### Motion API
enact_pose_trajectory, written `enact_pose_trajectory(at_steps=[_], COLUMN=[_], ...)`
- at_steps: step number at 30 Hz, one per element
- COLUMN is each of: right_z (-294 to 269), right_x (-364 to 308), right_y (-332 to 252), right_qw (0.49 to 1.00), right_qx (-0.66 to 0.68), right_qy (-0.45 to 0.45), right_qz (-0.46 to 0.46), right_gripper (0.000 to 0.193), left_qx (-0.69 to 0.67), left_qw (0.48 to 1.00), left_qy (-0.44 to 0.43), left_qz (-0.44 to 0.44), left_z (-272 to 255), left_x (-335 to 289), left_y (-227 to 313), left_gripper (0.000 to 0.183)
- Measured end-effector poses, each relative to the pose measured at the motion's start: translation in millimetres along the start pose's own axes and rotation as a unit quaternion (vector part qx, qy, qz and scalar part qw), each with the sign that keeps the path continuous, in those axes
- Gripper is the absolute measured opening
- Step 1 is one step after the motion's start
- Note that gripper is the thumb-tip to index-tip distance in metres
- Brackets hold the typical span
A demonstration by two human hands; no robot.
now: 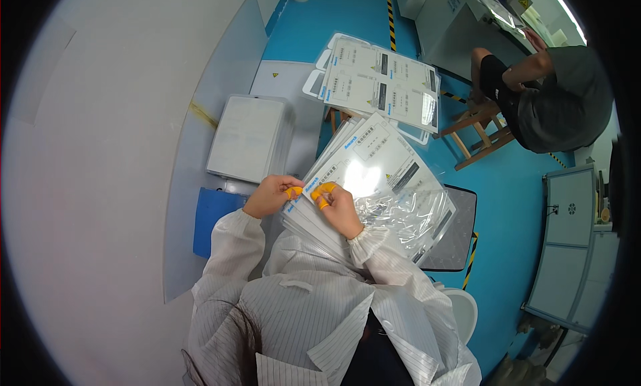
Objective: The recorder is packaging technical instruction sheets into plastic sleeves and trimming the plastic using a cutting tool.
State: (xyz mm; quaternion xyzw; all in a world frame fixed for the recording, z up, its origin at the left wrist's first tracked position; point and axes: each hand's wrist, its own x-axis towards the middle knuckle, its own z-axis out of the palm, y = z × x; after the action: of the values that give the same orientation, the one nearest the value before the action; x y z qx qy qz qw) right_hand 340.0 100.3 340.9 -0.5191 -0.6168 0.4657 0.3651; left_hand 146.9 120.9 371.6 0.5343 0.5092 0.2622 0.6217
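A stack of white printed panels (384, 162) lies slanted over my lap, its top panel bearing boxes, blue marks and a glare spot. Crumpled clear plastic film (407, 212) spreads over that panel's lower right part. My left hand (270, 195) is closed in a pinch at the left corner of the panels. Close beside it, my right hand (339, 211) is also closed, fingers curled and tips together over the top panel near the same corner. What its fingertips hold is hidden. Orange finger cots cover fingertips on both hands.
Ahead, more printed panels (384, 79) rest on a wooden stool. At left stand a white stacked pile (244, 134) and a blue box (215, 219) by a partition. A dark-edged grey mat (461, 232) lies right. A co-worker (561, 96) sits on a wooden stool at a far-right bench.
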Motion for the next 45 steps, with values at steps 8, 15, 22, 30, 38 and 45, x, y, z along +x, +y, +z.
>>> enact_pose_trajectory(at_steps=[8,15,22,30,38,45], right_z=[-93.3,-81.7,-94.2,-318.5,-423.8,-374.0], right_x=[9.3,3.1,-1.8,-123.3,-366.6,-353.4], right_y=[24.0,20.2,13.9,102.2,120.7,54.0], right_qw=[0.798,0.813,0.838,0.731,0.567,0.630], right_qx=[0.559,0.565,0.527,0.467,0.409,0.345], right_qy=[0.226,0.126,0.133,0.462,0.639,0.601], right_qz=[-0.013,-0.063,-0.054,-0.184,-0.321,-0.351], right_gripper=[0.013,0.021,0.016,0.020,0.018,0.017], left_qx=[-0.021,-0.086,0.119,0.125,-0.093,0.049], left_qw=[0.998,0.983,0.981,0.969,0.961,0.926], left_qy=[-0.043,-0.160,-0.087,0.117,0.206,0.351], left_qz=[-0.038,0.005,0.125,0.179,0.158,0.128], left_z=[-18.0,-20.2,35.3,-26.4,-53.8,-44.0], left_x=[6.2,47.8,85.0,164.4,274.4,345.1], left_y=[-19.6,30.9,63.7,55.8,40.6,32.9], left_gripper=[0.028,0.031,0.027,0.020,0.020,0.023])
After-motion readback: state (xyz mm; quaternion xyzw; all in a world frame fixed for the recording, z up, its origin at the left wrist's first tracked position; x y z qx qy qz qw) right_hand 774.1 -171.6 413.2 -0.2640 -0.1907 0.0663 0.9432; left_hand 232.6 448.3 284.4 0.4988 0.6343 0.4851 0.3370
